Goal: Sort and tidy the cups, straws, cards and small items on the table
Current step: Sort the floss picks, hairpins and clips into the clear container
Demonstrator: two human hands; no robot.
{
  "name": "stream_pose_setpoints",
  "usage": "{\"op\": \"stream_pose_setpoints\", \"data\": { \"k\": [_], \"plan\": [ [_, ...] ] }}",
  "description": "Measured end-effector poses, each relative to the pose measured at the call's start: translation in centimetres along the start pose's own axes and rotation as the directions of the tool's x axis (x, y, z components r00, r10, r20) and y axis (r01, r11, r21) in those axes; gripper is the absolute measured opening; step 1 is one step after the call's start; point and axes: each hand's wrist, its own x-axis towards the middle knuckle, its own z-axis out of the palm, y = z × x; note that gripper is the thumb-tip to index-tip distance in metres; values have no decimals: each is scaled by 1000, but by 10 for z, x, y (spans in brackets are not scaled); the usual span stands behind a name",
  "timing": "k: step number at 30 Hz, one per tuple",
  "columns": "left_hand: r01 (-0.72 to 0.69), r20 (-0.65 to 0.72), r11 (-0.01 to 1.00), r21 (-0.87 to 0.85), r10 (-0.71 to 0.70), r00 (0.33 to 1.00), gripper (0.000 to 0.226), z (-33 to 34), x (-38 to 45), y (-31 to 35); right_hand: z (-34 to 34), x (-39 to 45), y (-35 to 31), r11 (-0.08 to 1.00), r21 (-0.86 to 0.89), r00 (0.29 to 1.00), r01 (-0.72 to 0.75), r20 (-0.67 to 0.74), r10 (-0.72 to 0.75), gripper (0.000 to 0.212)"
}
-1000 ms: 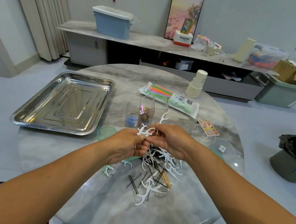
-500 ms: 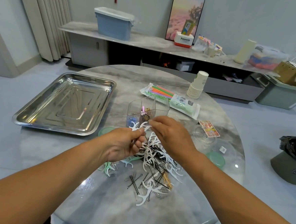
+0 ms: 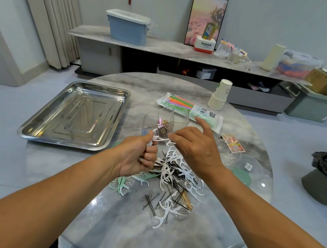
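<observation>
A heap of white floss picks [image 3: 172, 168], black hairpins [image 3: 150, 201] and paper clips lies on the round marble table [image 3: 132, 228]. My left hand [image 3: 137, 157] grips a bunch of white floss picks [image 3: 154, 136] just in front of the clear divided organiser [image 3: 165, 120]. My right hand [image 3: 196, 147] pinches a white floss pick next to that bunch, index finger pointing up. Beyond lie a pack of coloured straws [image 3: 190, 110], a stack of paper cups [image 3: 219, 97] and a card pack [image 3: 232, 143].
A steel tray [image 3: 76, 115] sits at the table's left. Green lids [image 3: 241, 176] and a clear lid [image 3: 229, 156] lie to the right of my hands. Green floss picks [image 3: 122, 185] lie left of the heap. A sideboard with boxes stands behind.
Both hands have risen from the heap toward the clear organiser. My left hand still grips its bunch of picks; my right hand's index finger has lifted.
</observation>
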Motion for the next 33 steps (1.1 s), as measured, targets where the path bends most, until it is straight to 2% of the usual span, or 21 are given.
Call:
{"op": "stream_pose_setpoints", "data": {
  "k": [2,3,4,5,6,7,8,9,13,16,18,22,24,27,29,31,33],
  "plan": [
    [-42,-36,999,-17,41,999,32,-2,2,1,-3,2,-5,988,35,988,-150,46,148,9],
    [-72,-57,997,-4,72,996,30,-2,3,0,-3,3,-11,946,100,949,-307,109,296,9],
    [-109,-85,994,28,111,990,28,-2,5,-2,-6,5,-16,831,217,854,-512,229,467,12],
    [-147,-115,986,77,156,981,27,-2,7,-5,-8,8,-22,609,352,703,-710,406,585,17],
    [-181,-142,975,130,199,970,27,-1,9,-9,-9,11,-26,328,445,547,-833,580,603,21],
    [-208,-163,963,172,236,958,27,0,11,-13,-8,14,-30,71,477,432,-876,712,553,23],
    [-226,-173,955,191,259,950,28,2,14,-17,-7,15,-33,-95,461,361,-882,793,492,22],
    [-237,-177,954,184,270,946,27,2,16,-21,-6,15,-37,-180,431,313,-884,833,455,22],
    [-257,-161,965,39,260,952,25,6,18,-29,-4,15,-42,-252,380,193,-890,814,548,9],
    [-268,-110,961,73,275,955,28,8,17,-34,-3,14,-41,-241,354,171,-903,814,555,7],
    [-269,-93,949,162,286,954,28,9,16,-37,-3,14,-46,-163,321,188,-933,821,540,7],
    [-256,-75,936,242,281,957,26,10,14,-38,-2,14,-49,84,208,220,-974,810,543,11],
    [-251,-75,935,250,277,958,26,9,12,-34,-5,19,-44,124,202,237,-971,826,511,14],
    [-239,-91,934,264,271,958,27,6,10,-26,-10,28,-33,54,237,237,-970,874,423,11],
    [-229,-101,932,281,266,959,25,5,9,-22,-14,32,-28,-61,299,251,-952,881,400,13],
    [-217,-71,926,310,250,966,25,4,6,-20,-14,34,-25,-175,388,281,-905,853,440,17],
    [-214,-26,911,353,239,971,24,4,3,-19,-13,35,-26,-207,433,291,-877,823,488,14]
  ]
}}
